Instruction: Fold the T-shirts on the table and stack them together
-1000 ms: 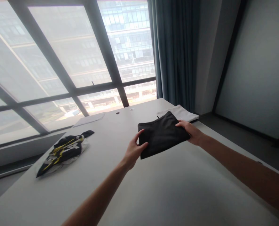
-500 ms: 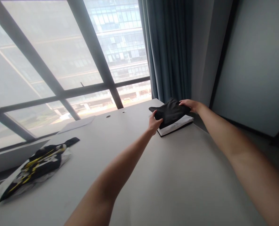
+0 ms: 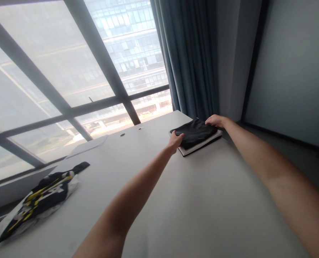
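Observation:
A folded piece of black cloth [image 3: 195,132], perhaps a garment, lies almost flat over a low white stack with a dark base [image 3: 202,144] near the table's far right corner. My left hand [image 3: 176,140] grips the cloth's near left edge, thumb on top. At the opposite edge, my right hand [image 3: 215,120] pinches the cloth between thumb and fingers. What makes up the stack is mostly hidden beneath the cloth.
A crumpled black, yellow and white garment [image 3: 46,195] lies at the left on the white table [image 3: 159,200]. A pale sheet [image 3: 88,146] is by the window edge. Behind the far corner hangs a blue curtain [image 3: 194,61].
The black cloth has come down and spread flatter over the white stack, both hands lowering with it and keeping hold of its edges. The view has shifted slightly.

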{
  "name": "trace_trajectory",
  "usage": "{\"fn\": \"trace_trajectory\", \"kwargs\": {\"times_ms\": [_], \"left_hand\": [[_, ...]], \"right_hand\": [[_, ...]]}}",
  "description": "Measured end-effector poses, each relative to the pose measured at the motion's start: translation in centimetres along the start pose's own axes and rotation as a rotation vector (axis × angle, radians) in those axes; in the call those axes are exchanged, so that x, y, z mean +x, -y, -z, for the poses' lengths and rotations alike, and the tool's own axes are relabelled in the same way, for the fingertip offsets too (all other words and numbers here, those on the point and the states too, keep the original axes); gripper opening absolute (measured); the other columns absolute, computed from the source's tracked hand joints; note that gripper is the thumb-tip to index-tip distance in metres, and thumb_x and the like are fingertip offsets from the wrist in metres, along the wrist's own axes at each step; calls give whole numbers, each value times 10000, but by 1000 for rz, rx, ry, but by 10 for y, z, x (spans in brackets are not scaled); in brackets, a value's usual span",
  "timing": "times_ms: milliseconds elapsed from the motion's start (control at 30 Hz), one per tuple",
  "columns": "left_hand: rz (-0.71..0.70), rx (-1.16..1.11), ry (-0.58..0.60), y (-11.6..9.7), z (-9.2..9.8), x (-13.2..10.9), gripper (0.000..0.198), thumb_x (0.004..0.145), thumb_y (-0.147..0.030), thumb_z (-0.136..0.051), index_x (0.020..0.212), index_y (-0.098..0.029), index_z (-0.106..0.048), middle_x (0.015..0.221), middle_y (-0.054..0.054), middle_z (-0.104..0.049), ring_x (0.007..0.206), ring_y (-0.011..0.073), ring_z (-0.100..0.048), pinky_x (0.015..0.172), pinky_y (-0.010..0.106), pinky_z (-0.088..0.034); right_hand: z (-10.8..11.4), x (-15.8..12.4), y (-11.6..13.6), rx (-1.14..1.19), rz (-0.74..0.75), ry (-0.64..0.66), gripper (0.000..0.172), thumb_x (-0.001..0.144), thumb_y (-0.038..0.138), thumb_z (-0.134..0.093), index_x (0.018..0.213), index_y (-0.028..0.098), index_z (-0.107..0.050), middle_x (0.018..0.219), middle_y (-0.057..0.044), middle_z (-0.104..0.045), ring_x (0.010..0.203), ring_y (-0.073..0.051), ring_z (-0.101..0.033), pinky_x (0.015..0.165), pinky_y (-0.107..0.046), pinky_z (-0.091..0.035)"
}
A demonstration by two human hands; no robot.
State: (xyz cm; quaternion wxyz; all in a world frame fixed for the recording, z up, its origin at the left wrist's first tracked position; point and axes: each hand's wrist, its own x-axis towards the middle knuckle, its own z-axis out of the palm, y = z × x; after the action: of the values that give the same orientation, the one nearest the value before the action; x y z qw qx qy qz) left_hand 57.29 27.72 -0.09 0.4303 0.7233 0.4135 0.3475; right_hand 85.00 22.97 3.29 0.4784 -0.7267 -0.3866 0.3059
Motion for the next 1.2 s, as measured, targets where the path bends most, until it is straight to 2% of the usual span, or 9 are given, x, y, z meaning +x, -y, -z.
{"fn": "trace_trajectory", "kwargs": {"times_ms": [100, 200, 267, 367, 500, 633, 833, 1000, 1200], "left_hand": [[-25, 178, -68, -10, 16, 3, 727, 842, -304, -692, 1488, -105, -422, 1531, 249, -401, 1417, 397, -380, 1154, 497, -308], [-243, 459, -80, -11, 18, 1, 625, 887, -300, -641, 1465, -128, -476, 1624, 206, -274, 1511, 374, -203, 1221, 480, -160], [-278, 558, 0, -6, 12, -1, 594, 935, -346, -585, 1480, -146, -462, 1632, 193, -276, 1526, 357, -171, 1223, 512, -128], [-148, 545, 113, 5, 0, -5, 628, 927, -443, -607, 1477, -176, -464, 1632, 196, -279, 1535, 378, -132, 1197, 610, -98], [-209, 423, 42, 5, 6, -16, 604, 958, -465, -559, 1487, -190, -462, 1638, 167, -279, 1545, 329, -128, 1215, 550, -119], [-382, 411, -76, 1, 48, -40, 560, 1000, -397, -483, 1509, -169, -441, 1616, 142, -344, 1537, 267, -192, 1235, 425, -163], [-226, 490, -66, 45, 143, -102, 551, 932, -333, -565, 1455, -176, -489, 1546, 132, -457, 1506, 272, -289, 1236, 421, -197], [-145, 601, -69, 86, 220, -166, 496, 901, -325, -569, 1369, -162, -552, 1515, 147, -491, 1490, 279, -326, 1232, 414, -216], [0, 582, -62, 101, 256, -237, 533, 863, -309, -600, 1375, -163, -562, 1535, 153, -472, 1496, 284, -311, 1238, 438, -180]], "right_hand": [[-1, 5, 2, -262, 87, -161, 36, 787, 106, -713, 752, 105, -708, 773, -120, -705, 879, -259, -688, 815, -359, -527], [-18, -1, 1, -449, 271, -268, 157, 873, 164, -624, 960, 110, -743, 1064, -176, -730, 1101, -297, -652, 966, -372, -472], [-35, -12, -2, -532, 398, -237, 285, 935, 223, -554, 1151, 123, -710, 1281, -183, -668, 1225, -289, -592, 1046, -366, -422], [-58, -31, -9, -713, 453, -106, 367, 983, 315, -493, 1255, 134, -660, 1449, -184, -553, 1354, -300, -477, 1124, -427, -346], [-77, -59, -5, -777, 464, -193, 376, 1009, 331, -421, 1246, 140, -642, 1505, -181, -490, 1440, -328, -345, 1159, -547, -243], [-110, -103, 14, -622, 698, -278, 399, 1011, 283, -374, 1305, 155, -610, 1473, -162, -525, 1437, -285, -357, 1180, -451, -234], [-196, -190, 29, -499, 830, 51, 384, 986, 300, -461, 1287, 140, -639, 1422, -165, -570, 1374, -260, -450, 1159, -380, -297], [-257, -228, 28, -460, 826, 229, 396, 983, 314, -473, 1281, 119, -644, 1409, -186, -577, 1344, -281, -491, 1134, -394, -332], [-315, -252, 23, -460, 682, 326, 409, 975, 295, -480, 1330, 134, -605, 1460, -183, -541, 1375, -273, -468, 1143, -404, -314]]}}
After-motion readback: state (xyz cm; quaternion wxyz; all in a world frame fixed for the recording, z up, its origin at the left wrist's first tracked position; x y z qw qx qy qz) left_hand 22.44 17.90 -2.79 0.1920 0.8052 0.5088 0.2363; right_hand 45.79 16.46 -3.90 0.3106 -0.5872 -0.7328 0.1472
